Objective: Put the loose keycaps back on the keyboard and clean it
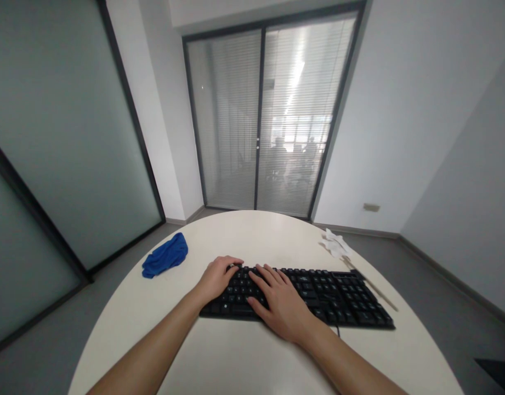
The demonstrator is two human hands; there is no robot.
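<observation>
A black keyboard (334, 296) lies across the round white table. At its upper left corner is my left hand (217, 277), thumb over the top row of keys and index finger reaching along the back edge, closed about that edge. The other fingers of this hand are curled and partly hidden. My right hand (287, 307) rests palm down on the middle keys, fingers stretched out and slightly apart, thumb spread to the left near the front row. It holds nothing.
A crumpled blue cloth (165, 256) lies on the table (252, 236) at the left. A crumpled white cloth or tissue (334, 243) sits at the back right. Beside the keyboard's right end lies a thin brush-like stick (379, 292). A cable (338, 331) emerges from the keyboard's front edge.
</observation>
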